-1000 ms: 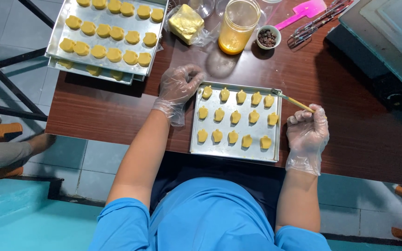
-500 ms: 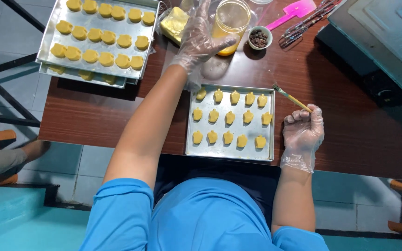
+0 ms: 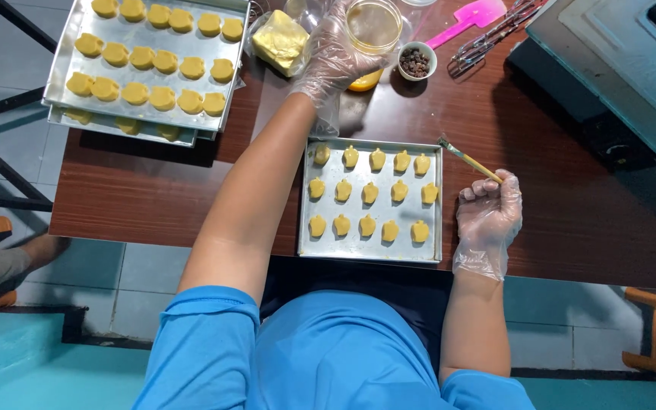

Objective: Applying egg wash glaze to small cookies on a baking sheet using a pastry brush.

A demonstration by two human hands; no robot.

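1. Yellow cookies lie in three rows on the tray, which sits at the table's near edge, right in front of us.
2. Our right hand, gloved, rests on the table just beside the tray's right rim. Its fingers are curled into a closed fist around the brush, and the bristles point over the tray's far right corner.
3. Our left hand, also gloved, reaches across the tray to the glass of yellow liquid near the table's far edge. Its fingers are spread loosely against the glass's left side. We cannot tell whether they grip it or only touch it.
4. We judge the step in hand to be glazing. The brush is ready and the liquid is being fetched, and none of the cookies looks clearly wet.
5. If we bring the glass nearer, it needs a firm wrap of the fingers and a level carry, since it is open-topped and the glove may slip. It must also clear the bowl of dark bits just right of it and the butter just left of it.
6. Two stacked trays of cookies fill the table's far left corner. A pink spatula and a whisk lie by the far edge.
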